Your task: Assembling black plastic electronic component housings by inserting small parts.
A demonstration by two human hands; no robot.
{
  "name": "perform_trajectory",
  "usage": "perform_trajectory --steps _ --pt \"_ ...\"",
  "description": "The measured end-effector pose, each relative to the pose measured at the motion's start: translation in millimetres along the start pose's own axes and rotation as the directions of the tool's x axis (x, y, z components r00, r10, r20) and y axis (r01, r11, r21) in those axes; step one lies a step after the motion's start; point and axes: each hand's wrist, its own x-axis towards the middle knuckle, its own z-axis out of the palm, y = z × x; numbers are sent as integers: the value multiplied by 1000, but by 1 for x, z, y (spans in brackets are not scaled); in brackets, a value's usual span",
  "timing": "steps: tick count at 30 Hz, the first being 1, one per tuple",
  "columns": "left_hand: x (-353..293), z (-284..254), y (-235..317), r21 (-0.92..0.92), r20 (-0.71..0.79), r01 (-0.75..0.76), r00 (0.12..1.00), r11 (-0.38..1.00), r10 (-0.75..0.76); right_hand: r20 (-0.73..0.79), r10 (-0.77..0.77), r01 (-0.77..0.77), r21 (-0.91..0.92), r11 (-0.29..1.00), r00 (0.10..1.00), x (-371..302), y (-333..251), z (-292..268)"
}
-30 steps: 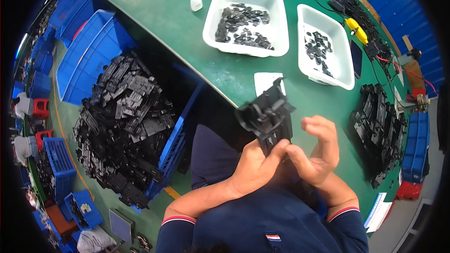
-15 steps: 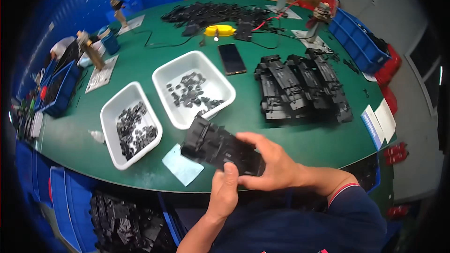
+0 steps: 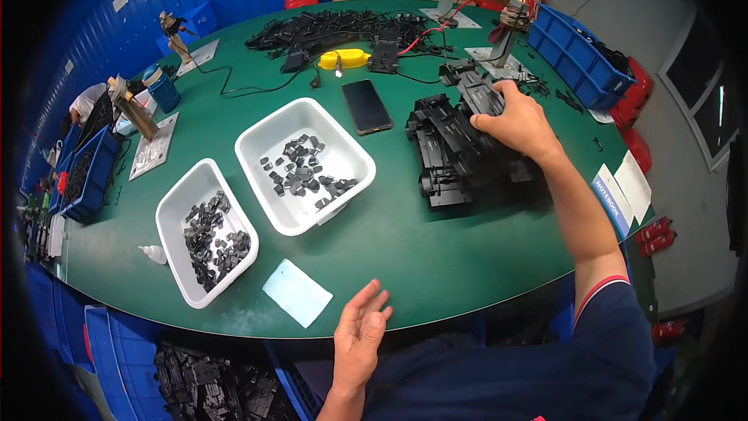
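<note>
My right hand (image 3: pixel 520 121) is closed on a long black plastic housing (image 3: pixel 477 92), thumb on its near side and fingers over the far side. It holds this piece over a pile of similar black plastic housings (image 3: pixel 442 160) at the right of the table; whether it rests on them I cannot tell. Part of the pile lies hidden under my hand and forearm. My left hand (image 3: pixel 361 335) holds nothing, its fingers loosely apart at the near table edge. Beside it lies a pale blue cloth (image 3: pixel 298 293).
Two white bins, one nearer (image 3: pixel 173 238) and one farther (image 3: pixel 248 140), hold small black parts. Behind them lie a phone (image 3: pixel 366 107), a yellow power strip (image 3: pixel 344 58) and heaped black parts (image 3: pixel 312 33). A notebook (image 3: pixel 612 201) sits at right. Blue crates (image 3: pixel 580 54) flank the green table.
Both hands held one black housing near the front edge. Now my right hand has moved with a housing to the right-hand pile, and my left hand has let go.
</note>
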Motion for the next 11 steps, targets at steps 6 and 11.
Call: perform_trajectory --steps 6,11 --pt "-19 -23 0 -4 -114 7 993 1000 -8 116 -60 86 -236 968 991 9 -2 31" --pt "-28 -34 2 -32 -133 3 991 999 -7 184 -49 109 -332 937 982 8 -9 30"
